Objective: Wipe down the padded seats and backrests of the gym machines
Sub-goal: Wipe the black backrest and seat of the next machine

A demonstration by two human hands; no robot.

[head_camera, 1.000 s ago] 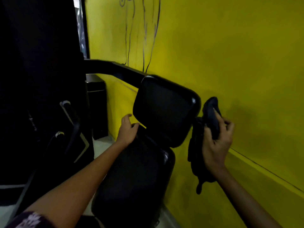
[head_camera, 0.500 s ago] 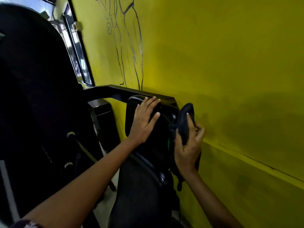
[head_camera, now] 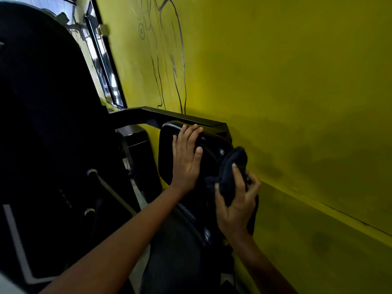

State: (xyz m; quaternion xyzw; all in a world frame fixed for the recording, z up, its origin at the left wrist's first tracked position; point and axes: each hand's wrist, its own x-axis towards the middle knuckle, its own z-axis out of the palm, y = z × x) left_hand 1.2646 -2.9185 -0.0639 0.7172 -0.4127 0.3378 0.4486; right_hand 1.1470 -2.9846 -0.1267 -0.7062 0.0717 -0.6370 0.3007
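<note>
A black padded backrest stands tilted beside the yellow wall, with the black padded seat below it. My left hand lies flat on the backrest's face, fingers straight and reaching its top edge. My right hand grips a bunched dark cloth and holds it against the backrest's right edge, between the pad and the wall. The pad's back side is hidden.
The yellow wall with a black line drawing runs close along the right. A black frame bar passes over the backrest's top. A large dark machine with chrome-tipped handles fills the left. A window is at the far back.
My left hand rose from the backrest's lower left corner to lie flat on its face near the top. My right hand kept the cloth at the pad's right edge. The view shifted closer.
</note>
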